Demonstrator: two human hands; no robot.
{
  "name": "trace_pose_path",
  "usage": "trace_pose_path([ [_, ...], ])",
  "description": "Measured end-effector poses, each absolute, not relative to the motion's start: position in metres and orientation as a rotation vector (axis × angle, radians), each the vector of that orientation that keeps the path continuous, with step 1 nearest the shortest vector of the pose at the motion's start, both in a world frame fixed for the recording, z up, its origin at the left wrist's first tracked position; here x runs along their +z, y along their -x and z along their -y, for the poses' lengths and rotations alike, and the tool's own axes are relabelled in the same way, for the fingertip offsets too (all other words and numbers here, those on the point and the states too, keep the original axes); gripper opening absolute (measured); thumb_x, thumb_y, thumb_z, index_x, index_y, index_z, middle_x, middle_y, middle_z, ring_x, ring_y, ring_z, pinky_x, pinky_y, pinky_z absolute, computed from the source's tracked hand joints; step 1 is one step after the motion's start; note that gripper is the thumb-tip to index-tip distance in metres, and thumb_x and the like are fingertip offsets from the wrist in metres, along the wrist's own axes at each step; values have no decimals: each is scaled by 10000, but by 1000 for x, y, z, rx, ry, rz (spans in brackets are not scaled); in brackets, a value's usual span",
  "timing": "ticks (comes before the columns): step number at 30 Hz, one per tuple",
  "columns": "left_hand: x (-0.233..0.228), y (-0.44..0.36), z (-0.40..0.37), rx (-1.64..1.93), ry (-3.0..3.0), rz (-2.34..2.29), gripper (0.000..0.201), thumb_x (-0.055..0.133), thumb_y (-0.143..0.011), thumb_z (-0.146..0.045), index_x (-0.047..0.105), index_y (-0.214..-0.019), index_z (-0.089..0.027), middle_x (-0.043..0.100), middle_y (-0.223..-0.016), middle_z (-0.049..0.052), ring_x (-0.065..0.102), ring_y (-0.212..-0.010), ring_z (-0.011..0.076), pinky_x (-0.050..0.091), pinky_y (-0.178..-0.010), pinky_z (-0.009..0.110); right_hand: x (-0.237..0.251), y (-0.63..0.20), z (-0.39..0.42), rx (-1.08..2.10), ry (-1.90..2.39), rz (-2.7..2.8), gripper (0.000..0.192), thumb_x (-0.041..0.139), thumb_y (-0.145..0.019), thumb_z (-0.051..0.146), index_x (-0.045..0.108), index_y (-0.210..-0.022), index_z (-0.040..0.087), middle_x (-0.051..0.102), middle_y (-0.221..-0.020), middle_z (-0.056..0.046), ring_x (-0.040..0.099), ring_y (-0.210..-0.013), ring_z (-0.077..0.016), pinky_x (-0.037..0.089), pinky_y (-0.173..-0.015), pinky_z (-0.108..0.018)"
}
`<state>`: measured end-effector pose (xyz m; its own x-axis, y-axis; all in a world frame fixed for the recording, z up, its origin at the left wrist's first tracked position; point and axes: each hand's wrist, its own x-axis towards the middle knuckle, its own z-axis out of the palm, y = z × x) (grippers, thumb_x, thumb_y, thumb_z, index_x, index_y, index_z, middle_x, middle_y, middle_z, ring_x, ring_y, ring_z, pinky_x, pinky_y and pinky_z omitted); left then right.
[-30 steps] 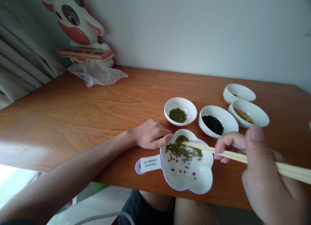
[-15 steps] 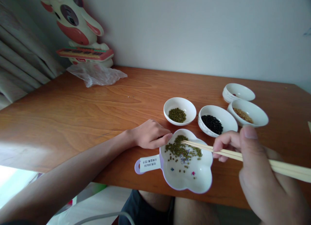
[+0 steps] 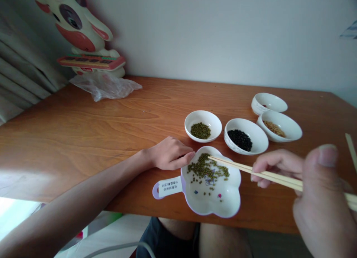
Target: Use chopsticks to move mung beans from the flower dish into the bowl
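My right hand grips a pair of pale wooden chopsticks. Their tips touch the pile of green mung beans in a white, lilac-rimmed flower-shaped dish with a labelled handle. My left hand rests on the table with curled fingers, its thumb and fingertips at the dish's upper left rim; the far side of the grip is hidden. Behind the dish, a white bowl holds more mung beans. Right of that, another bowl contains black beans.
At the right stand a bowl of yellowish beans and, behind it, a bowl with a little something red. A pale stick lies at the far right. A cow-shaped toy keyboard and a clear plastic bag sit back left.
My right hand has shifted right and its grip on the chopsticks looks looser, while the tips stay at the mung beans. My left hand stays at the dish. The view has moved slightly.
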<state>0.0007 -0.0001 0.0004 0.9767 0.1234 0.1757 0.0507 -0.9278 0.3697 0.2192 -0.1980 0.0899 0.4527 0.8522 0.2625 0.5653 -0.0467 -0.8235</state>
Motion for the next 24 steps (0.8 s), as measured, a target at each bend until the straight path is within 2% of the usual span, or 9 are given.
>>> trace_pose_path([
  [3, 2, -1, 1, 266, -2747, -115, 373, 318, -1061, -313, 500, -762, -185, 600, -679, 15, 530, -599, 130, 356, -592, 270, 99, -211, 204, 485, 1928, 1130, 582, 335, -1008, 625, 700, -726, 270, 723, -690, -12, 691, -680, -187, 479, -672, -308],
  [7, 2, -1, 0, 247, -2750, -111, 366, 319, -1060, -306, 493, -762, -184, 600, -688, 16, 537, -613, 132, 363, -602, 270, 98, -207, 203, 485, 1964, 1337, 424, 533, -935, 618, 660, -741, 264, 717, -701, 0, 695, -681, -180, 462, -532, -265],
  [10, 1, 0, 0, 242, -2746, -108, 364, 322, -1059, -306, 488, -758, -185, 595, -679, 15, 529, -604, 133, 363, -600, 268, 86, -211, 197, 478, 1935, 1432, 357, 629, -896, 575, 613, -747, 251, 726, -755, 3, 688, -688, -172, 467, -499, -237],
  [14, 1, 0, 0, 236, -2744, -108, 355, 331, -1058, -303, 493, -764, -185, 597, -683, 13, 530, -609, 133, 369, -602, 266, 76, -209, 186, 661, 1908, 1469, 347, 602, -932, 538, 586, -748, 244, 694, -717, 25, 636, -627, -138, 428, -468, -230],
  [17, 3, 0, 1, 225, -2743, -115, 350, 334, -1058, -303, 495, -770, -185, 598, -687, 12, 532, -610, 131, 372, -604, 265, 76, -206, 180, 656, 1874, 1434, 415, 523, -964, 577, 609, -739, 239, 647, -663, 26, 593, -592, -126, 400, -470, -243],
  [22, 2, -1, 1, 250, -2747, -119, 364, 326, -1059, -309, 502, -765, -186, 599, -677, 14, 530, -598, 132, 365, -597, 269, 81, -209, 182, 608, 1866, 1308, 502, 412, -989, 629, 641, -755, 249, 672, -705, 8, 662, -726, -146, 410, -511, -246],
  [24, 1, -1, 0, 258, -2744, -114, 368, 327, -1059, -308, 504, -760, -186, 600, -674, 16, 533, -599, 131, 366, -597, 271, 82, -212, 184, 602, 1866, 1306, 491, 413, -992, 624, 636, -761, 253, 650, -693, 16, 648, -721, -139, 426, -550, -243],
])
